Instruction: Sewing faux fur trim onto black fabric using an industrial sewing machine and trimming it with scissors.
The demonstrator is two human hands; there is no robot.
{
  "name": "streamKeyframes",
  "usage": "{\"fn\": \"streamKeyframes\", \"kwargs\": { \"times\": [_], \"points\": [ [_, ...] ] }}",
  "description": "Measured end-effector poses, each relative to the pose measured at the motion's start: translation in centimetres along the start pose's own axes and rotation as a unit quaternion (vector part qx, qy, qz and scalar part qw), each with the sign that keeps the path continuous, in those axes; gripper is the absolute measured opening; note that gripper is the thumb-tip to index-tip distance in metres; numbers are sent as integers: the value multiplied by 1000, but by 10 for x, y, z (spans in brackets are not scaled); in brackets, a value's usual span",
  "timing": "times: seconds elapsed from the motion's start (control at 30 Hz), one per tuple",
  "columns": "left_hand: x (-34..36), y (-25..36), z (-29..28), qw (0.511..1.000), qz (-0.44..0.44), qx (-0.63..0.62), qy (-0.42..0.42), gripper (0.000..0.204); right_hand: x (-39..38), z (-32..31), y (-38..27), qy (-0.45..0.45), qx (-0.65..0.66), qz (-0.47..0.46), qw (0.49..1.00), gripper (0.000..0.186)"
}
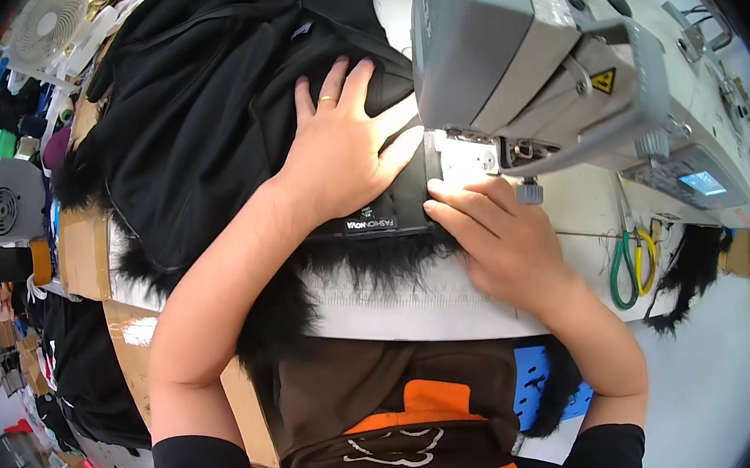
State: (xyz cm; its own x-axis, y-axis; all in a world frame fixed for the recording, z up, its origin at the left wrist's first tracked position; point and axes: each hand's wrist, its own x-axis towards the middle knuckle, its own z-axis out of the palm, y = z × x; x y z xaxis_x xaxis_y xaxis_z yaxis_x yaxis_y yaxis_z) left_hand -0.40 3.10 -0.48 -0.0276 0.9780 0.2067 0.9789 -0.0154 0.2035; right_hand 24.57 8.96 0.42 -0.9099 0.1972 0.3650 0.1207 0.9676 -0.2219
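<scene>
A black garment (pixel 200 134) with shaggy black fur trim (pixel 378 261) lies spread on the sewing machine's white bed. My left hand (pixel 334 151) rests flat on it, fingers spread, its thumb and forefinger reaching toward the lit needle area. A small dark label with pale print (pixel 371 223) shows below that hand, at the garment's near edge. Right of the label, my right hand (pixel 503 239) has its fingers closed at the garment's edge, just in front of the needle plate (pixel 469 158). The grey sewing machine head (pixel 478 40) stands over this spot and partly hides the cloth.
Green-handled scissors (pixel 623 272) and a yellow-handled tool (pixel 646 262) lie on the bed at right, beside black fur scraps (pixel 686 279). The machine's control panel (pixel 694 182) has a lit screen. Cardboard (pixel 85 255) borders the left side. A fan (pixel 47 29) stands at far left.
</scene>
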Motion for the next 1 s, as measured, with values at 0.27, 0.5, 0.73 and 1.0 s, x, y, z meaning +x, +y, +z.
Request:
{"fn": "streamKeyframes", "kwargs": {
  "times": [0.27, 0.5, 0.73, 1.0],
  "points": [
    [23, -20, 10, 999, 39, -33, 4, 45, -2, 3, 4, -6, -23, 66, 998, 62],
    [-25, 22, -38, 995, 35, -33, -85, 46, -3, -1, -2, 23, 4, 57, 998, 51],
    [-57, 3, -30, 999, 36, -6, -29, 64, -5, -8, -9, 32, 15, 43, 998, 48],
    [-65, 11, -28, 999, 27, 10, -18, 68, -7, -6, -9, 31, 35, 52, 998, 49]
  ]
}}
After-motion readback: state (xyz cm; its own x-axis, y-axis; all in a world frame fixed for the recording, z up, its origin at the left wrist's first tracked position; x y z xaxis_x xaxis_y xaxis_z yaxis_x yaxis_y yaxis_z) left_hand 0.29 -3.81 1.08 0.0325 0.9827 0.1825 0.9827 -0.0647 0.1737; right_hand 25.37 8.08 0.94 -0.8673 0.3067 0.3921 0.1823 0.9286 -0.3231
